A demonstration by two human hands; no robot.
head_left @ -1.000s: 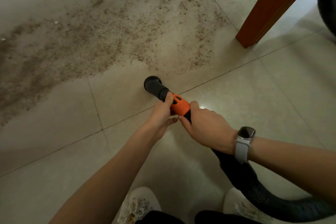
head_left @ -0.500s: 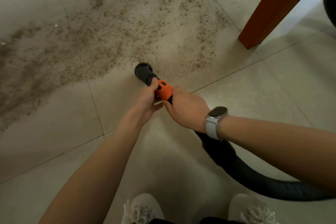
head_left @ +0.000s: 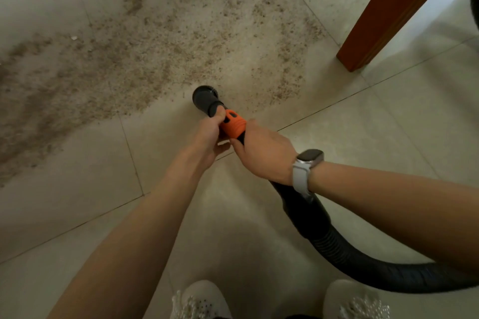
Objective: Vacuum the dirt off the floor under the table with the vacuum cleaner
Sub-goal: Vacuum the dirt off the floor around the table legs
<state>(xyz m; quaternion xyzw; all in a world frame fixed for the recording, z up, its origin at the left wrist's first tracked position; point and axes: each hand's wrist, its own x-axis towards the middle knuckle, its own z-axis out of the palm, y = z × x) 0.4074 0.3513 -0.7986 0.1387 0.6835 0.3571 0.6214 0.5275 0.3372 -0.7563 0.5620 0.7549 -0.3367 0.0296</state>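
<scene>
While both hands (head_left: 233, 147) grip it (fingers wrapped), the nozzle (head_left: 207, 101) juts beyond them, touching dirt (head_left: 155, 54).

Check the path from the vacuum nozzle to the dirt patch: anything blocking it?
Nothing visible blocks it. The nozzle sits at the near edge of the dirt, with only bare tile between. The table leg stands off to the right, outside the path. Both the left hand and right hand grip the hose behind the nozzle.

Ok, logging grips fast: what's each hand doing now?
Left hand: grips the vacuum nozzle.
Right hand: grips the hose behind the orange collar.
</scene>
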